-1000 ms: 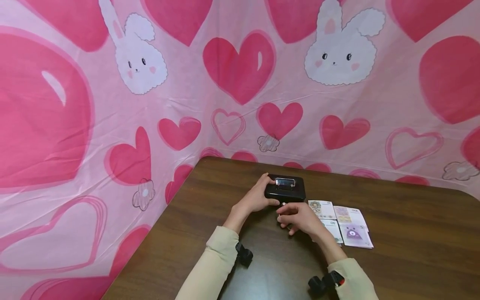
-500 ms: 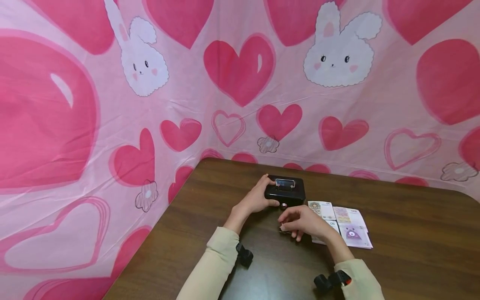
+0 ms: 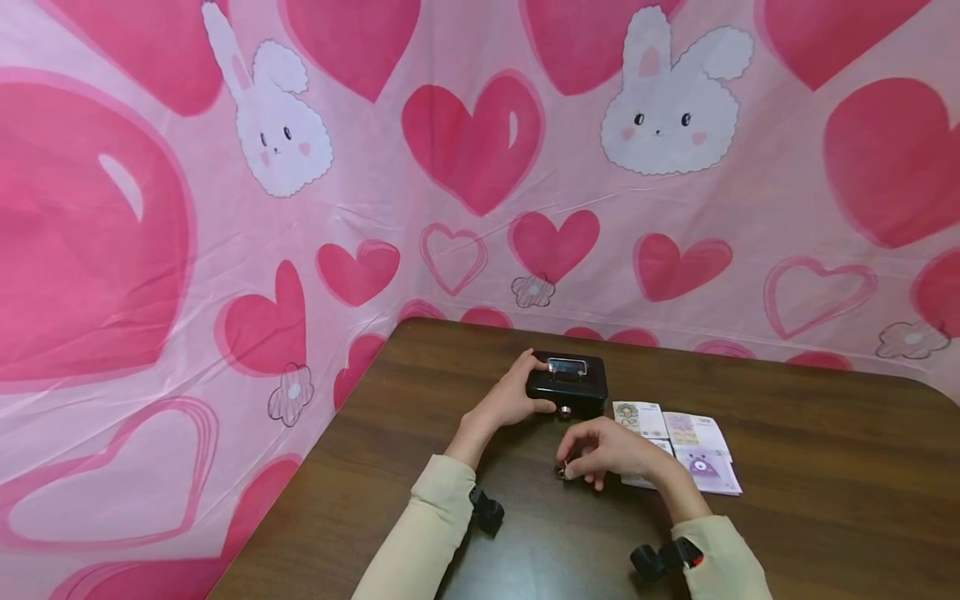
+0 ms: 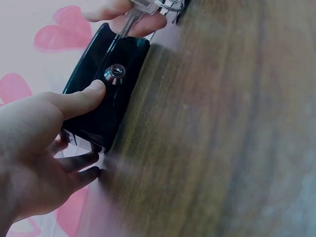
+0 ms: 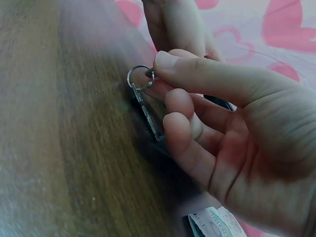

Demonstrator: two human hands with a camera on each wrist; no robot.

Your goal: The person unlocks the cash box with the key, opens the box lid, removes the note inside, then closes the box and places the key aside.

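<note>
A small black cash box with a metal handle on its lid sits on the table. My left hand holds its left side, the thumb on the front face beside the round silver lock. In the left wrist view the lock's keyhole shows with no key in it. Nearer to me, my right hand pinches a key ring between thumb and forefinger. One key hangs from that ring in the right wrist view. The left wrist view shows a silver key in front of the fingers.
Banknotes lie in a group to the right of the box, partly behind my right hand and wrist. The brown wooden table meets a pink cloth with hearts and rabbits at its back and left edges.
My right hand has drawn back from the lock towards me with the keys, uncovering the lock. The left hand stays on the cash box.
</note>
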